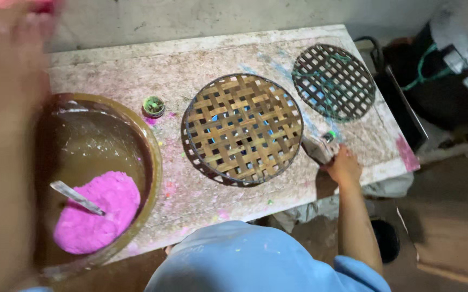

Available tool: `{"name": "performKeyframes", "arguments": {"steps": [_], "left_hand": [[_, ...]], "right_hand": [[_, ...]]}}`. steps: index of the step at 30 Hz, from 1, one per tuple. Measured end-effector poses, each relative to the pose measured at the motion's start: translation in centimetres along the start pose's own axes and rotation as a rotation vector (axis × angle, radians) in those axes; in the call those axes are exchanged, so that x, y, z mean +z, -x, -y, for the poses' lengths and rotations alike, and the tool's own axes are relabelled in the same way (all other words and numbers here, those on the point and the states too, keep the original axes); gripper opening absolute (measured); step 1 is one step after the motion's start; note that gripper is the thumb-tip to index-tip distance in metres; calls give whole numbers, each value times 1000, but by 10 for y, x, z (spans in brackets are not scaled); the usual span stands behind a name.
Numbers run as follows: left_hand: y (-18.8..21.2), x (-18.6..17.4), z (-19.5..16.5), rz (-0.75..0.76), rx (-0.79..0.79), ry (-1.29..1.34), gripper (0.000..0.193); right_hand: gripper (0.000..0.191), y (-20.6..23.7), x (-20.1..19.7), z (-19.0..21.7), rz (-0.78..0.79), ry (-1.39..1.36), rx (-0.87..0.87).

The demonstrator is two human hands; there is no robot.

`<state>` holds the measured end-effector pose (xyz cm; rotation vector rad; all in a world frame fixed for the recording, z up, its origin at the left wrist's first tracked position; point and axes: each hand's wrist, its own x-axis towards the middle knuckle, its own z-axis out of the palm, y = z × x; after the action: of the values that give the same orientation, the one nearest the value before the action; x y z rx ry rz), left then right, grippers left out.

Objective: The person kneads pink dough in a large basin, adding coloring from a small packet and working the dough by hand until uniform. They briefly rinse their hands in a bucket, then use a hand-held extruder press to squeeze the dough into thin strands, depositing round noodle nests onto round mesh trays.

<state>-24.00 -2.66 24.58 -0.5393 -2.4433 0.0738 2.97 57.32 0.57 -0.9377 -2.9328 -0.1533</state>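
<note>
Nearest the camera is the person's blue shirt (245, 259), low in the middle of the view. From its right side the right forearm runs up and away to the right hand (343, 166), which sits at the near right part of the table (136, 75). That hand is closed around a small grey bottle (319, 147) with a green tip, its fingers wrapped about the lower end. The bottle's long axis runs from the hand up and to the left, so its body points at the rim of the big woven basket (242, 128), which it touches or nearly touches on that basket's right side.

The left hand (4, 135) is a large blur filling the left edge, raised close to the lens; I cannot tell how far open it is or whether it holds anything. Under it stands a brown bowl (155, 162) with a heap of pink powder (98, 212) and a metal spoon (77, 197) stuck in the heap.

The big basket lies flat in the middle of the table, with blue showing through its gaps. The right hand is plainly the nearer one to it. Between bowl and basket, further back, stands a small green pot (153, 106). Beyond and to the right lies a darker woven tray (333, 81), apart from the basket, near the far right corner
</note>
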Motion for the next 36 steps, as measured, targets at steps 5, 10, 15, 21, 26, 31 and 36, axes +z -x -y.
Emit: {"name": "performKeyframes", "arguments": {"steps": [5, 10, 15, 21, 26, 31, 36], "left_hand": [[-13, 59, -179, 35, 77, 560, 30], [42, 118, -341, 125, 232, 694, 23], [119, 165, -403, 10, 322, 824, 29], [123, 186, -429, 19, 304, 839, 34], [89, 151, -430, 48, 210, 817, 46], [81, 77, -383, -226, 88, 922, 96], [105, 33, -279, 378, 437, 1427, 74]], "right_hand": [[64, -10, 21, -44, 140, -155, -41], [60, -9, 43, -100, -121, -335, 109], [34, -1, 50, -140, -341, -901, -44], [14, 5, 32, -113, -202, -1461, -3], [16, 4, -8, -58, -82, -1492, -8], [23, 2, -66, -10, 322, -1320, -356], [36, -3, -141, 84, 347, -801, -1298]]}}
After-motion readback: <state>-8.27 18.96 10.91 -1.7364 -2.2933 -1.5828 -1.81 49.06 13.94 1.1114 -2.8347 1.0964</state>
